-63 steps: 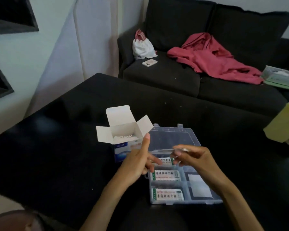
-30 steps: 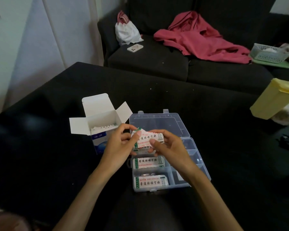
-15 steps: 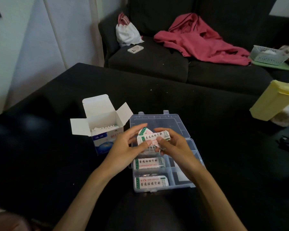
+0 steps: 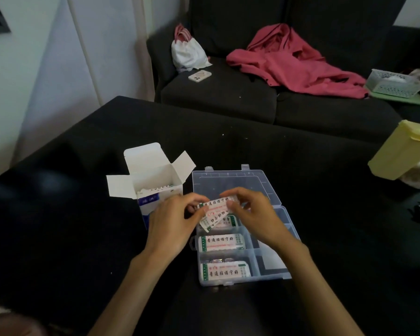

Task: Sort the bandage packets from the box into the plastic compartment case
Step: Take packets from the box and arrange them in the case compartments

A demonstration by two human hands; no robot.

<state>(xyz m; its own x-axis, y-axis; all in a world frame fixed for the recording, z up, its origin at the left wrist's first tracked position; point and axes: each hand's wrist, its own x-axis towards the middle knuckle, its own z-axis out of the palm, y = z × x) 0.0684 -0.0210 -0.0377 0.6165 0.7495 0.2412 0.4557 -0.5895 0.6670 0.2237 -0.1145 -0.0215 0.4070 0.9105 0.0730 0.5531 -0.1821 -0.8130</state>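
Two hands (image 4: 172, 220), one box (image 4: 153, 184), one case (image 4: 274, 187)

Left hand (image 4: 174, 224) and right hand (image 4: 251, 214) pinch a fanned bunch of bandage packets (image 4: 216, 209) above the open plastic compartment case (image 4: 272, 190); packets fill two nearer left compartments; the open box (image 4: 153, 187) stands just left, on a black table (image 4: 301, 166).

Dim room; soft, cool light falls from the upper left of the frame, brightening the pale wall (image 4: 34, 69). The black table (image 4: 301, 178) swallows detail, showing only a faint sheen at lower left. Edges bend outward, corners go soft, and the print looks slightly smeared.
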